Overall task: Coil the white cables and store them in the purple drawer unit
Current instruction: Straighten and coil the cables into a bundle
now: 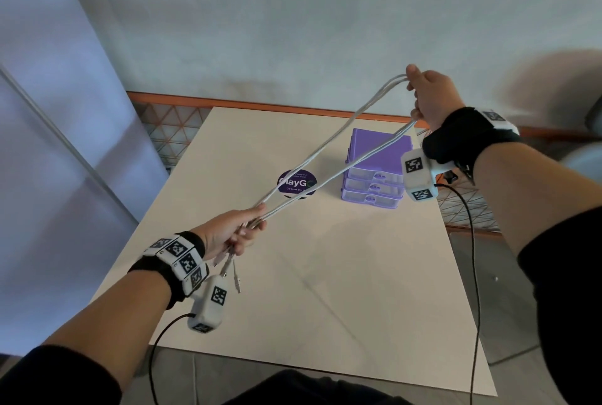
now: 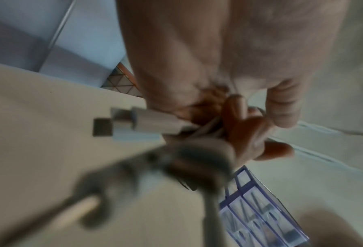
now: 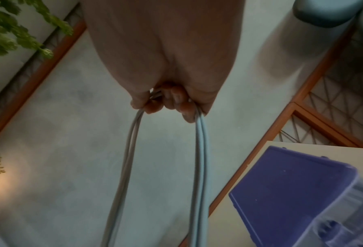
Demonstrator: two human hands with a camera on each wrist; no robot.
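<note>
Left hand (image 1: 228, 232) fingers are clamping the white cables (image 1: 325, 157) near their plugs, left of the purple drawer unit (image 1: 374, 170). Cables are stretching taut above the counter (image 1: 325, 274). Right hand (image 1: 430, 98) fingers are gripping the looped end above the unit.

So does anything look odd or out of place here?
Nothing damaged or spilled. The white cables are stretched in long loops between the left hand and the raised right hand, above the table. The drawer unit stands upright with its drawers closed.
</note>
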